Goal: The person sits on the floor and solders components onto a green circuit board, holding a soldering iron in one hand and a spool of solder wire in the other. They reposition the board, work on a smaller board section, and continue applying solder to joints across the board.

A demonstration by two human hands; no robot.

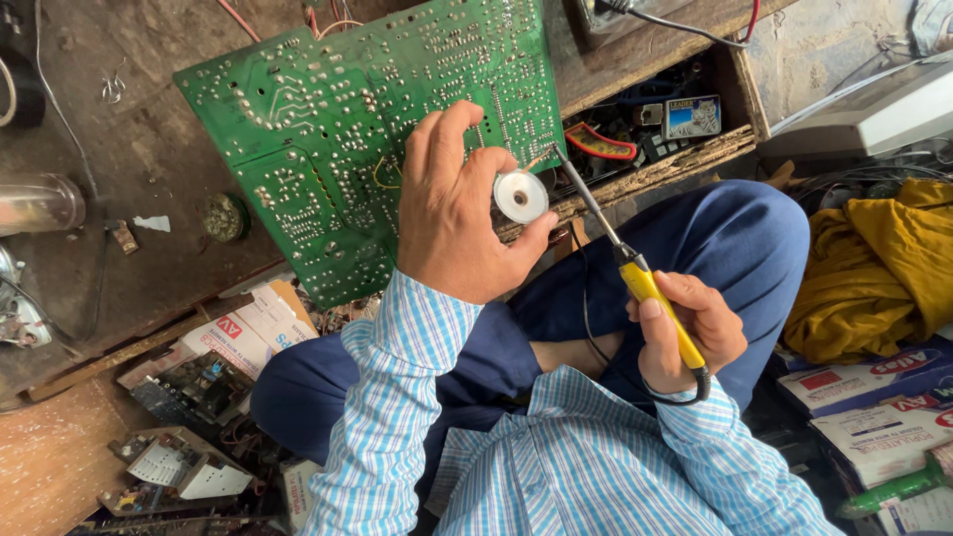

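A large green circuit board point(328, 129) lies solder side up on the low workbench in front of me. My left hand point(457, 213) rests against its near right edge and pinches a small white spool of solder wire point(520, 196) between thumb and fingers. My right hand point(690, 333) grips the yellow handle of a soldering iron point(645, 286), whose thin metal tip points up and left toward the board's edge, just beside the spool. A black cord runs from the iron's handle end back across my lap.
The worn wooden workbench point(149, 268) carries a metal cylinder point(40, 203) and a round part point(225, 216). An open wooden drawer point(655, 129) holds small parts. Yellow cloth point(874, 268) and cardboard boxes point(874, 397) sit at right; boxes and board scraps point(199, 397) at left.
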